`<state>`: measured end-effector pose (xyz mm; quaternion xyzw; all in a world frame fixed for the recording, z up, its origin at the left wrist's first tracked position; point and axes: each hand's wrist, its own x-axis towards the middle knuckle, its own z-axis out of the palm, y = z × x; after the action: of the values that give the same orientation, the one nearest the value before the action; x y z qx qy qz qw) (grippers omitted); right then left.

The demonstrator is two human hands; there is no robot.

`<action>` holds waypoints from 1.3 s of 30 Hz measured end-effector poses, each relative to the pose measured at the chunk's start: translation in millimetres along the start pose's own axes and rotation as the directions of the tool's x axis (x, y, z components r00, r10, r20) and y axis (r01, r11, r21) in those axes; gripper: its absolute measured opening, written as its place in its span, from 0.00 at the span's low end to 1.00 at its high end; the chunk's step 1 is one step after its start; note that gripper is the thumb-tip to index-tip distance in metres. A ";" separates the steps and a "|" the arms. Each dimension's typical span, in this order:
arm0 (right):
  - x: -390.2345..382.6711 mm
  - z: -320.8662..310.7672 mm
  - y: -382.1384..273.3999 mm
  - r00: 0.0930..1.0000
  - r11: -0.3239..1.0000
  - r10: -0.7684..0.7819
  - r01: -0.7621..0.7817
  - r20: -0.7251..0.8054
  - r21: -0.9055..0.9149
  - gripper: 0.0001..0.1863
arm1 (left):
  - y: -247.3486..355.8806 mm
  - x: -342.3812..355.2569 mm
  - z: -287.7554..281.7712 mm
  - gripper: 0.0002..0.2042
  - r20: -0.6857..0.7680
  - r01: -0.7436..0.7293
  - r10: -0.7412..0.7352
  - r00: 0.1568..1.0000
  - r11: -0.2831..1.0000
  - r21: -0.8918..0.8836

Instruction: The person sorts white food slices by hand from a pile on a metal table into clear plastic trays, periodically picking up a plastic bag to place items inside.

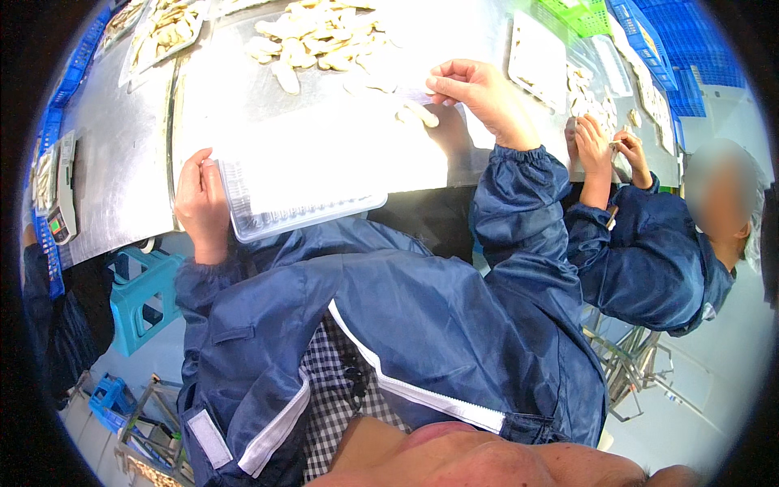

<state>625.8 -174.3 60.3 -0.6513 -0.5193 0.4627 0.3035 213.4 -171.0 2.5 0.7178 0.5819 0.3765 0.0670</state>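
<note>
My left hand [203, 199] grips the left rim of a clear plastic tray [312, 217] at the near edge of the metal table. Glare washes out much of the tray's inside. My right hand [479, 96] is raised over the table, thumb and fingers pinched together. Whatever is between those fingertips is lost in the bright light. Just below them lies a pale, elongated mushroom-like piece [419, 114]. Farther off, in front of me, is a heap of similar pale pieces [329, 36].
A filled tray [168, 31] stands far left, and a scale [63, 191] is at the left edge. On the right a co-worker's hands [596, 150] handle pale pieces beside another tray [537, 61]. Green [580, 15] and blue crates [645, 40] line the far right. A turquoise stool [142, 300] stands below left.
</note>
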 end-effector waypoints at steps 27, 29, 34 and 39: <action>-38.5 -40.1 -12.1 0.855 0.912 -0.305 0.135 -0.419 -0.388 0.14 | -6.3 -0.1 -3.4 0.10 0.013 0.069 -0.070 0.997 0.997 0.027; -30.7 -39.8 -22.3 0.855 0.895 -0.338 0.163 -0.393 -0.414 0.14 | -2.7 0.2 3.6 0.10 0.047 0.089 -0.089 0.995 0.996 0.001; 2.6 -13.5 -43.0 0.869 0.808 -0.462 0.331 -0.176 -0.487 0.12 | -1.3 -1.1 0.2 0.10 0.059 0.147 -0.149 0.987 0.989 0.030; 8.1 -5.4 -51.5 0.912 0.840 -0.394 0.308 -0.112 -0.448 0.13 | -10.3 -1.3 0.0 0.10 0.014 0.062 -0.063 0.998 0.997 0.034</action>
<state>610.7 -151.8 105.1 -0.6374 -0.6843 0.2083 0.2866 205.2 -168.9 -3.6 0.7030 0.6098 0.3591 0.0710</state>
